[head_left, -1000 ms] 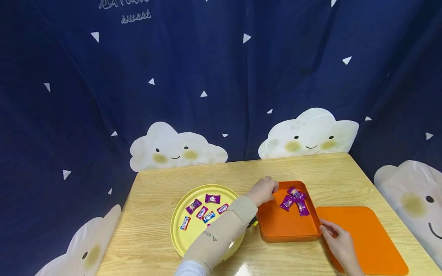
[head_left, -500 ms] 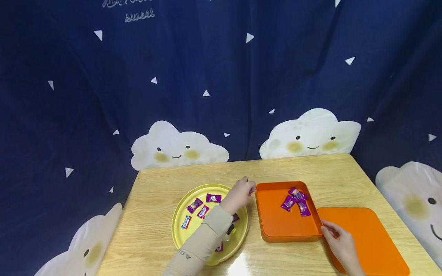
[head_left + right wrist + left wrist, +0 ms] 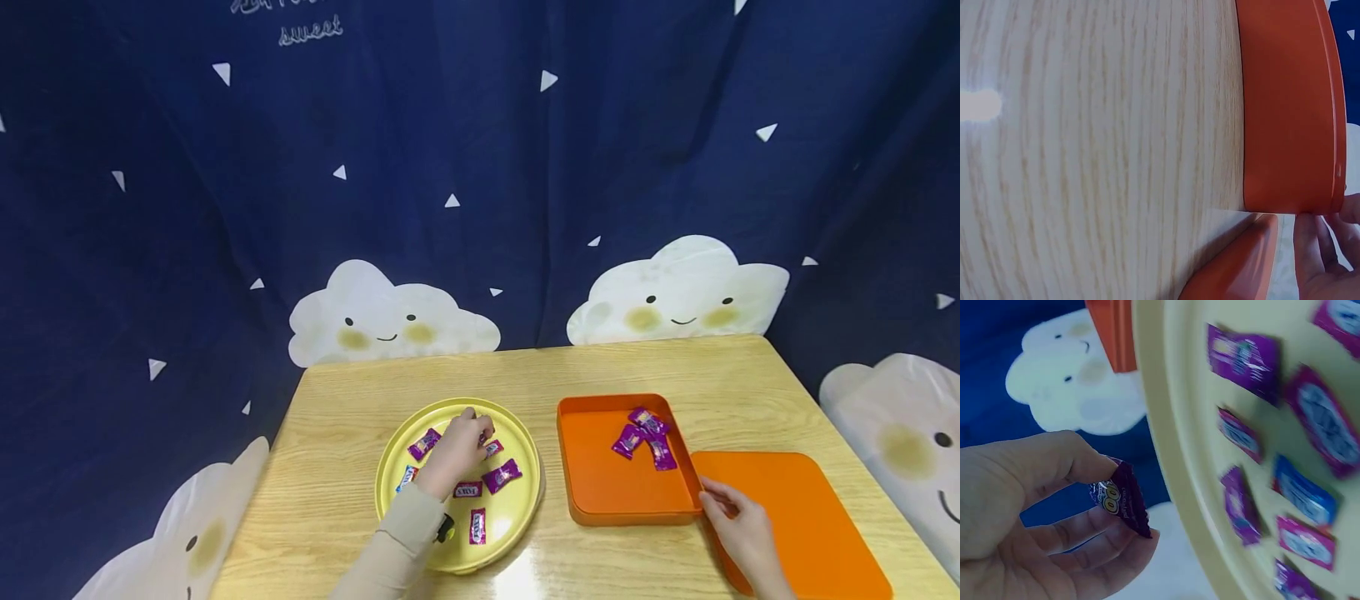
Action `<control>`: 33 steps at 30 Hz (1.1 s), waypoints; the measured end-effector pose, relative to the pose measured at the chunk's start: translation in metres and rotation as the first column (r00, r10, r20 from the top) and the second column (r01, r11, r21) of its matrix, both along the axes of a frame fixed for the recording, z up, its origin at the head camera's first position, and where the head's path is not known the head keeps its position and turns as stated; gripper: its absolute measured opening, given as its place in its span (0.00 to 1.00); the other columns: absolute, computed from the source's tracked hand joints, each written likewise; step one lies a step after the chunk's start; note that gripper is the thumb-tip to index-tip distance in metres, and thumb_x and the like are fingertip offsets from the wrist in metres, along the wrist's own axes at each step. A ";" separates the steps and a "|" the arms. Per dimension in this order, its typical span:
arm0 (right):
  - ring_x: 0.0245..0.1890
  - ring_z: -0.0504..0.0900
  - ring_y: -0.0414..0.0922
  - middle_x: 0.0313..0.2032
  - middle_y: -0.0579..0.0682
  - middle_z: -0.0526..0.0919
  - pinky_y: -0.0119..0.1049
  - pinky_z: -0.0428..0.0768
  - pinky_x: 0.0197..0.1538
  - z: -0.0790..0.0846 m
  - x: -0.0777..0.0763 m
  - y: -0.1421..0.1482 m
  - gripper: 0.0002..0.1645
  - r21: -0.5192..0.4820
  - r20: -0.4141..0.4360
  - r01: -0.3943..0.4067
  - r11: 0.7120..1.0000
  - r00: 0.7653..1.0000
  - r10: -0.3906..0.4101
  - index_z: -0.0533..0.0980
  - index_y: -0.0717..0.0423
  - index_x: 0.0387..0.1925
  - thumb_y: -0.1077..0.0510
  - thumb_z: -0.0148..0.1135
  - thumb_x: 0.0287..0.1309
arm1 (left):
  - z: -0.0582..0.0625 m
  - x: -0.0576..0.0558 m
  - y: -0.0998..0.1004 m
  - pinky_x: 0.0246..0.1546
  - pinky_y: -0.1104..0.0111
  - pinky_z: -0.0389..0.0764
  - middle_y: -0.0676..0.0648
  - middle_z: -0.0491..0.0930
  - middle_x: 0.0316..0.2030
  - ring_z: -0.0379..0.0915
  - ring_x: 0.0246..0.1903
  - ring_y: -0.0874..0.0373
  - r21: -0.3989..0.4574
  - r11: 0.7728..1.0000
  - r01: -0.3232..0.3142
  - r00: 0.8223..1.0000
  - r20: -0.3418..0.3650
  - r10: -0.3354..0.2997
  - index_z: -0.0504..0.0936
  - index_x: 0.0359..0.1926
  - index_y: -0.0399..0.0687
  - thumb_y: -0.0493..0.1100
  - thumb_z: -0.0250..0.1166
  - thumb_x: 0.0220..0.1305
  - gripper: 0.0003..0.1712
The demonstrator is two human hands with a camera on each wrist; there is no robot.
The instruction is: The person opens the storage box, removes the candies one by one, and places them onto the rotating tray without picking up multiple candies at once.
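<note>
Purple candies (image 3: pixel 661 453) number three in one orange box (image 3: pixel 600 479), left fingers (image 3: pixel 1138 553) pinching another candy (image 3: pixel 1127 500), right fingers (image 3: pixel 1308 250) gripping the box

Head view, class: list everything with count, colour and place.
Table: 1, tan, lower half
Plate: 1, yellow, table's left
Candies: at least 6, purple/pink/blue, plate
Box: 1, orange, plate's right
Box candies: 3, purple, box
Held candy: 1, purple, left hand
Lid: 1, orange, box's right
Curtain: count unclear, navy, background
Clouds: 4, white, curtain
Triangles: many, white, curtain
Lettering: 2 lines, white, curtain
Gadget: 1, black-yellow, left wrist
Sleeve: 1, beige, left arm
Left hand: 1, over plate
Right hand: 1, touching box's corner
</note>
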State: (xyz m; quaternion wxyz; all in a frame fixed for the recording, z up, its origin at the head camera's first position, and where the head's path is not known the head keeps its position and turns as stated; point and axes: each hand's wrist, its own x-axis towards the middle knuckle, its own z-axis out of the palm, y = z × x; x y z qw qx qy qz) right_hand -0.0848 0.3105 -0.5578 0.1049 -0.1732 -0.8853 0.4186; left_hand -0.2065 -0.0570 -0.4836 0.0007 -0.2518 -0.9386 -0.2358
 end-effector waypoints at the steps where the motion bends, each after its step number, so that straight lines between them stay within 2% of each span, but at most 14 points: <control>1: 0.26 0.70 0.20 0.36 0.61 0.83 0.19 0.72 0.28 0.000 0.000 0.000 0.20 0.000 0.000 0.002 1.000 1.000 -0.002 0.75 0.67 0.49 0.57 0.59 0.57 | -0.001 0.001 -0.005 0.26 0.73 0.70 0.48 0.67 0.28 0.65 0.26 0.58 0.003 1.000 -0.011 1.000 0.009 0.011 0.75 0.28 0.42 0.26 0.65 0.44 0.11; 7: 0.26 0.70 0.20 0.36 0.61 0.83 0.19 0.71 0.28 0.001 0.000 0.000 0.20 -0.003 0.000 -0.002 1.000 1.000 0.002 0.75 0.67 0.49 0.58 0.59 0.58 | -0.013 0.008 -0.031 0.25 0.72 0.68 0.48 0.66 0.26 0.63 0.26 0.58 0.005 0.996 -0.085 0.996 0.016 0.085 0.75 0.25 0.41 0.27 0.67 0.45 0.10; 11: 0.26 0.70 0.20 0.36 0.61 0.83 0.18 0.71 0.28 0.000 0.000 0.000 0.20 0.003 -0.004 -0.003 1.000 1.000 0.003 0.75 0.67 0.48 0.58 0.59 0.58 | -0.025 0.012 -0.044 0.26 0.71 0.68 0.49 0.66 0.24 0.62 0.26 0.59 -0.015 0.995 -0.095 0.995 0.010 0.095 0.75 0.23 0.40 0.24 0.65 0.41 0.10; 15: 0.26 0.70 0.20 0.36 0.62 0.83 0.17 0.70 0.28 -0.002 0.000 0.001 0.20 0.002 -0.020 -0.004 1.000 1.000 0.004 0.75 0.67 0.48 0.59 0.60 0.57 | -0.036 0.016 -0.054 0.26 0.71 0.69 0.50 0.68 0.24 0.63 0.27 0.58 -0.030 0.996 -0.089 0.994 0.068 0.090 0.75 0.22 0.40 0.21 0.61 0.34 0.13; 18: 0.26 0.70 0.20 0.36 0.62 0.82 0.16 0.69 0.28 -0.003 -0.001 0.001 0.20 0.001 -0.025 -0.005 1.000 1.000 0.005 0.76 0.67 0.48 0.59 0.60 0.57 | -0.040 0.018 -0.059 0.25 0.72 0.69 0.49 0.69 0.23 0.63 0.26 0.58 -0.032 0.996 -0.088 0.989 0.115 0.092 0.74 0.21 0.40 0.21 0.60 0.35 0.13; 24: 0.26 0.70 0.20 0.35 0.61 0.83 0.16 0.70 0.28 -0.004 -0.001 0.001 0.20 0.007 -0.023 -0.004 1.000 1.000 0.005 0.76 0.67 0.48 0.58 0.60 0.57 | -0.040 0.022 -0.064 0.20 0.74 0.66 0.49 0.69 0.20 0.62 0.21 0.61 -0.055 0.994 -0.093 0.982 0.157 0.101 0.73 0.20 0.39 0.18 0.54 0.37 0.14; 27: 0.26 0.70 0.20 0.35 0.61 0.83 0.16 0.70 0.28 -0.004 -0.001 0.001 0.20 0.011 -0.026 -0.001 1.000 1.000 0.002 0.76 0.67 0.48 0.58 0.60 0.57 | -0.039 0.023 -0.065 0.18 0.75 0.65 0.49 0.70 0.19 0.61 0.19 0.62 -0.054 0.993 -0.102 0.973 0.203 0.111 0.73 0.19 0.38 0.16 0.51 0.36 0.15; 33: 0.26 0.70 0.20 0.37 0.62 0.82 0.17 0.70 0.28 -0.004 0.000 0.001 0.20 0.006 -0.021 -0.002 1.000 1.000 0.002 0.76 0.67 0.48 0.58 0.59 0.57 | -0.038 0.023 -0.065 0.19 0.74 0.65 0.47 0.72 0.21 0.62 0.20 0.61 -0.066 0.991 -0.113 0.966 0.227 0.125 0.73 0.20 0.38 0.15 0.46 0.34 0.18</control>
